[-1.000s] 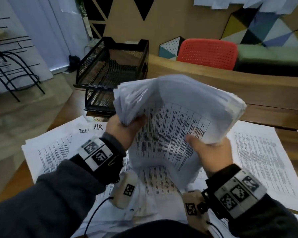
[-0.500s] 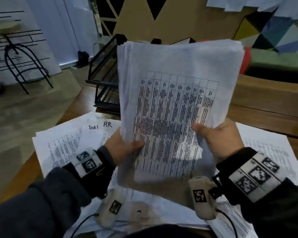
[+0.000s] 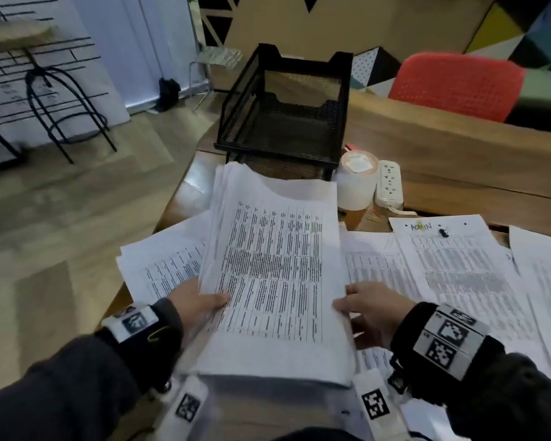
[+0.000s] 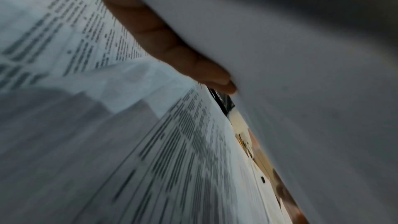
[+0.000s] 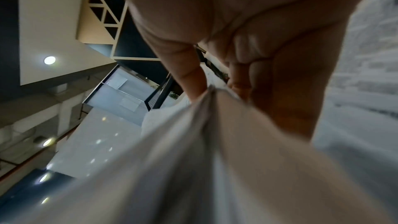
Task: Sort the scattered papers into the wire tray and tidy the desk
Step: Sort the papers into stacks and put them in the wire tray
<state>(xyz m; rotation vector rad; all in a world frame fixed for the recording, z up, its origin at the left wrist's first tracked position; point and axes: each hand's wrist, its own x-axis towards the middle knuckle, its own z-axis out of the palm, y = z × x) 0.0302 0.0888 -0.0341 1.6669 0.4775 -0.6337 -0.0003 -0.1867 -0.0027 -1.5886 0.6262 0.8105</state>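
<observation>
A thick stack of printed papers [image 3: 274, 275] lies nearly flat between both hands, above the desk. My left hand [image 3: 204, 300] grips its left edge, thumb on top; in the left wrist view a finger [image 4: 168, 40] runs under the stack [image 4: 301, 57]. My right hand [image 3: 357, 302] pinches the right edge; the right wrist view shows the thumb [image 5: 189, 74] and fingers [image 5: 239, 77] closed on the sheets [image 5: 204, 125]. The black wire tray [image 3: 283, 116] stands just beyond the stack's far edge, its upper tier holding nothing. Loose papers lie on the desk at the left [image 3: 159, 268] and right [image 3: 442, 265].
A white tape roll [image 3: 357, 183] and a power strip [image 3: 388, 183] sit right of the tray. A sheet marked ADMIN [image 3: 420, 226] lies behind the right papers. A red chair [image 3: 455, 84] stands beyond the desk, a stool [image 3: 45, 90] on the floor at left.
The stack, held upright in front of me before, has come down and tipped nearly flat, its far edge now towards the tray. Both hands keep their hold.
</observation>
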